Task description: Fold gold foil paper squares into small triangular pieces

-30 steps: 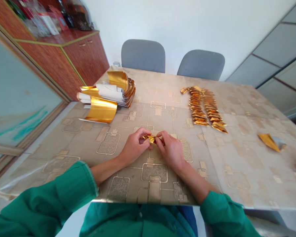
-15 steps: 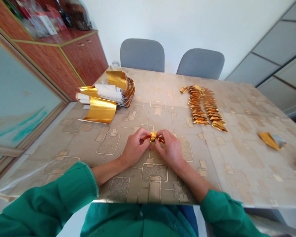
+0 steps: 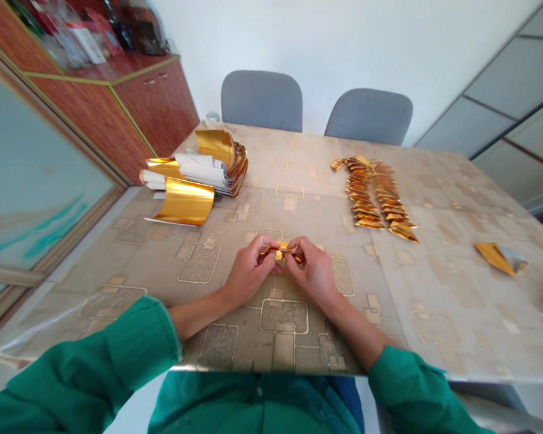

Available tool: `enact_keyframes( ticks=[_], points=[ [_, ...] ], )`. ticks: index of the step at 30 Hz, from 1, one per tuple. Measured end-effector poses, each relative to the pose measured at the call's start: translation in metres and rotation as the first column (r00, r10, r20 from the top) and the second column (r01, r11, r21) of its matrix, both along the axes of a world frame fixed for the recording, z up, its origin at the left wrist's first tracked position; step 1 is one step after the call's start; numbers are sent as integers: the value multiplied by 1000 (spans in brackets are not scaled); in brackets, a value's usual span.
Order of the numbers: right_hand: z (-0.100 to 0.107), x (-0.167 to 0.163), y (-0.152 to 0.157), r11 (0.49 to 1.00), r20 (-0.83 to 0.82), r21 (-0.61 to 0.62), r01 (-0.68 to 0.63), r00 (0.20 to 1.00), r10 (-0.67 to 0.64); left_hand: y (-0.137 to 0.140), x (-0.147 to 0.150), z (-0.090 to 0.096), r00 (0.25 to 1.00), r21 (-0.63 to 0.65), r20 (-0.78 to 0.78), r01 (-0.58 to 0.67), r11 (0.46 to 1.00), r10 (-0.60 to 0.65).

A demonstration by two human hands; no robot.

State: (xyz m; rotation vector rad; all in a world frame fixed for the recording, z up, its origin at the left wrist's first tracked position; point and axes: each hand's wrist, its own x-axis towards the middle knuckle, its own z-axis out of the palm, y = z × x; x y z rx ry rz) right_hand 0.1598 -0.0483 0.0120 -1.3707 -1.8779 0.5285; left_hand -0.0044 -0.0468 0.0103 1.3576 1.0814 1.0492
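Note:
Between my two hands is a small folded piece of gold foil paper [image 3: 281,251], held just above the patterned tablecloth near the front of the table. My left hand [image 3: 250,268] pinches its left end between thumb and fingers. Its right end is pinched by my right hand [image 3: 312,268]. My fingers cover both ends, so only the shiny middle shows. Toward the back left lies a stack of gold and white paper sheets [image 3: 203,172], with one curled gold sheet [image 3: 187,202] in front of it.
Two rows of folded gold paper pieces [image 3: 364,196] stand at the back right of the table [image 3: 434,289]. Farther right lies a single gold and silver folded piece [image 3: 500,259]. Two grey chairs [image 3: 261,101] stand behind, and a wooden cabinet [image 3: 154,108] is at the left.
My fingers have shifted slightly on the gold foil paper, and its middle looks flatter and straighter. Both hands stay in nearly the same place.

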Motion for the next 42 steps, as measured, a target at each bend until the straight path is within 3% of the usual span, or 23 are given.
enact_keyframes(
  ticks=[6, 10, 15, 21, 28, 36, 42],
  points=[
    [-1, 1, 0, 996, 118, 36, 76, 990, -80, -2, 1, -2, 999, -1, 18, 38, 999, -38],
    [0, 3, 1, 993, 173, 95, 70, 981, -85, 1, -1, 1, 1000, -37, -10, -11, 999, 10],
    [3, 4, 1, 994, 209, 102, 29, 977, -50, 8, -5, 3, 984, 108, -157, -72, 992, 88],
    [1, 1, 2, 998, 238, 29, 61, 969, -66, 7, -3, -3, 966, 177, -250, -28, 984, 72],
    [3, 9, 7, 1000, 101, -24, -18, 995, 21, 11, -6, 1, 985, 60, -159, -55, 997, 64],
    [0, 5, 7, 1000, 241, 19, 23, 970, -27, 8, -2, 0, 991, 34, -131, -28, 999, 33],
    [0, 11, 9, 999, 215, 44, 18, 976, -27, 10, -3, 0, 995, -27, -83, -62, 998, 60]
  ],
)
